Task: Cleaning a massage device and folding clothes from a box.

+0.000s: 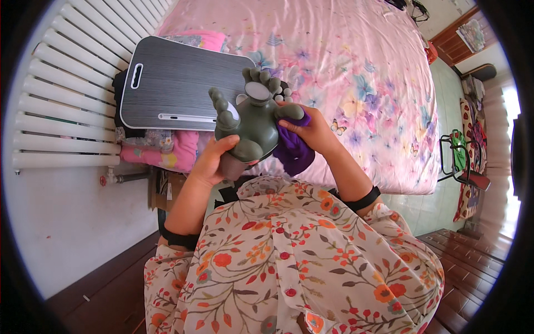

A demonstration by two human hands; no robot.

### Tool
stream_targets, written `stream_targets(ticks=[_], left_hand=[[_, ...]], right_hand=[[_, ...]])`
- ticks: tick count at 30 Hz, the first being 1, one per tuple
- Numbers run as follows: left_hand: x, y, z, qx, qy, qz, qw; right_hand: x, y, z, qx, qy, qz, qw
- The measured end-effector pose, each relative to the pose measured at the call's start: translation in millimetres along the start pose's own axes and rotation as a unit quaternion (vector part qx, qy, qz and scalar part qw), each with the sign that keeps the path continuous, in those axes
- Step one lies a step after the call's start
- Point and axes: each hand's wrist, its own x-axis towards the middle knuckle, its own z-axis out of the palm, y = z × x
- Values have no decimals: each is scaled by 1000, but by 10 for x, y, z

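- Fingers of our left hand [208, 165] grasp the lower left side of a green knobbed gadget [255, 132], the thumb laid on top beside a rounded knob; we cannot see the fingertips underneath. Fingers of our right hand [314, 131] are bent around a purple cloth [293, 151], holding it against the gadget's right-hand knob.
- Far left, we see a white radiator [67, 97], with a red valve [103, 181] near its lower corner.
- Next to it, a dark grey lap desk [183, 89] lies on folded pink bedding [181, 149].
- In front of us, the gadget is held up between our two hands, near the right edge of the lap desk, its flat grey disc [257, 91] facing up among bumpy arms.
- Just right of the gadget's body, the purple cloth hangs down in folds.
- Beyond our right hand, a pink flowered sheet [361, 67] spreads out.
- Far right of us stands a black-framed chair [476, 180] with something green [458, 149] on it.
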Motion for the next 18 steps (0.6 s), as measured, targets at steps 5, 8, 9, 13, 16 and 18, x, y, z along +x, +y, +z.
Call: stream_targets(ticks=[5,8,9,13,16,18], left_hand=[[-2,-77,123,184,41,108,976],[-32,2,150,274,33,128,952],[-51,39,149,327,27,131,935],[-36,204,-148,78,-79,19,994],[-57,228,4,52,-180,-44,981],[-14,212,164,107,-60,-2,992]], right_hand=[[92,-63,185,-7,80,63,995],[61,14,201,-35,104,61,992],[52,59,176,-52,98,28,993],[55,-188,61,-13,5,38,999],[91,-294,139,-91,21,-62,994],[55,-208,149,-49,31,-49,997]])
